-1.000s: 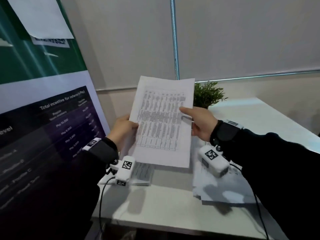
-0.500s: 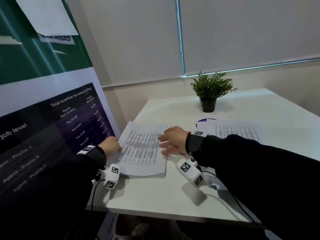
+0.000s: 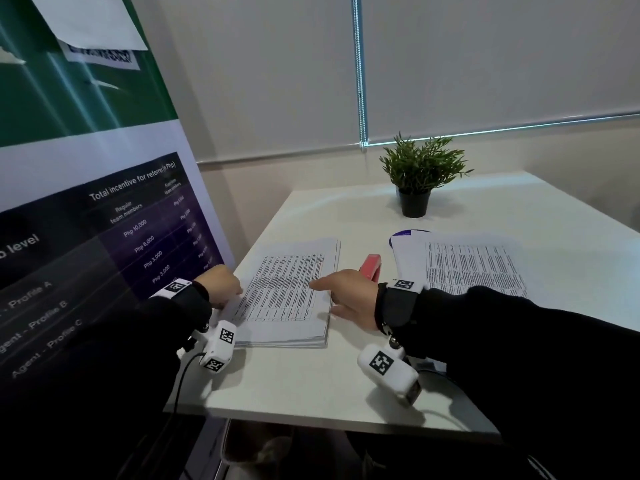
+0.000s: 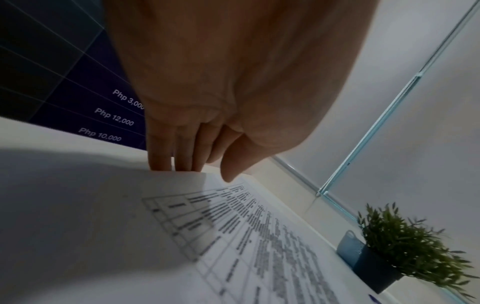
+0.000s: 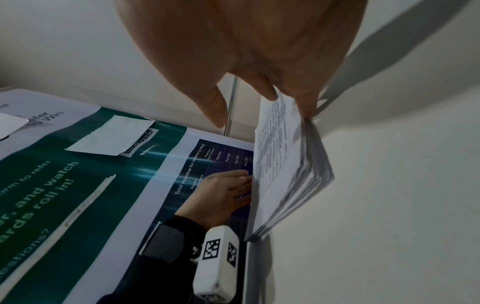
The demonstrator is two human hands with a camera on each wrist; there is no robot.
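The stack of printed sheets (image 3: 287,292) lies flat by the bench's (image 3: 311,382) left edge. The left wrist view alone shows the left hand's (image 3: 223,285) fingers (image 4: 161,152) straight against its side. The right wrist view shows the right hand's (image 3: 349,296) fingers (image 5: 306,102) relaxed, touching its layered edge. Only the head view shows a red stapler (image 3: 370,266) behind that hand. A potted plant (image 3: 415,181) stands farther back; a banner (image 3: 104,220) flanks the left edge.

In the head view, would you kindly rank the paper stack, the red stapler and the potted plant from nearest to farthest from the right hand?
1. paper stack: touched by the right hand, to its left.
2. red stapler: just behind the hand.
3. potted plant: far back, to the right.
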